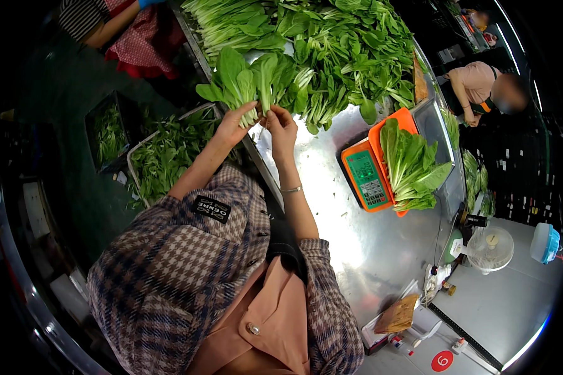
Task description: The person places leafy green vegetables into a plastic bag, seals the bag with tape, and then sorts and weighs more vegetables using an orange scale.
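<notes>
My left hand (234, 127) grips a small bunch of leafy greens (233, 81) by the pale stems, leaves pointing away from me. Close beside it, my right hand (283, 130) pinches the stem ends of another leafy green stalk (266, 74). Both hands are over the near edge of a metal table (331, 231). Beyond them lies a large heap of loose greens (331, 50). To the right, an orange digital scale (364, 175) carries a bunch of long-leaved greens (410, 165) on its pan.
A crate of greens (175, 150) stands left of my arms, with a darker crate (109, 134) behind it. A person in a red apron (147, 44) is at upper left, another person (472, 90) at far right. A fan (490, 250) and a brown packet (397, 314) are at lower right.
</notes>
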The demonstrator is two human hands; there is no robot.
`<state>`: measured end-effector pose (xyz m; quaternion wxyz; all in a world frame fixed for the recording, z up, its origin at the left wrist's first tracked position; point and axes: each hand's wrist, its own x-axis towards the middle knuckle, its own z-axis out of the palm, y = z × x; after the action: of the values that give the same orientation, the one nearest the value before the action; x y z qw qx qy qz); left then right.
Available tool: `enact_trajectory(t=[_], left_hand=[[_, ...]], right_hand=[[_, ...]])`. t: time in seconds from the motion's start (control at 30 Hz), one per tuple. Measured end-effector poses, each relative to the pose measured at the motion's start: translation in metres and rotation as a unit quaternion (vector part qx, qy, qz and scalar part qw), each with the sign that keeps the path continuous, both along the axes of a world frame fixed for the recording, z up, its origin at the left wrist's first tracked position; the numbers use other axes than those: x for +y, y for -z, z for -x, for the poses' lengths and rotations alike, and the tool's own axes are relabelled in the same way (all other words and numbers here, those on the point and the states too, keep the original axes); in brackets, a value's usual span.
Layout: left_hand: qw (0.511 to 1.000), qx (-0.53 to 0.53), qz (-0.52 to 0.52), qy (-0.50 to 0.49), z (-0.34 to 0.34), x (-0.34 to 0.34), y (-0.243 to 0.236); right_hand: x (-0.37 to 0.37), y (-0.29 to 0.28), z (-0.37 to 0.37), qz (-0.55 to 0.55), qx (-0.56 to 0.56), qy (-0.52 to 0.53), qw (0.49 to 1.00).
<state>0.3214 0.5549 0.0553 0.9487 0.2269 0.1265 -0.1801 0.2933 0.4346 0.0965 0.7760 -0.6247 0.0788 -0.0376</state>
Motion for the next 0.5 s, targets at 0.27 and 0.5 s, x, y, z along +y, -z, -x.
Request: enact_trajectory(t=[0.27,0.5], left_hand=[[0.969,-0.045,-0.243,-0.022,0.003,0.002,-0.015],[0.978,-0.098,-0.179,-0.036,0.004,0.002,-0.027]], right_hand=[[-0.007,0.0,-0.004,-0.112,0.014,0.029,0.993],[0.003,0.002,0.003,0.184,-0.079,0.001,0.98]])
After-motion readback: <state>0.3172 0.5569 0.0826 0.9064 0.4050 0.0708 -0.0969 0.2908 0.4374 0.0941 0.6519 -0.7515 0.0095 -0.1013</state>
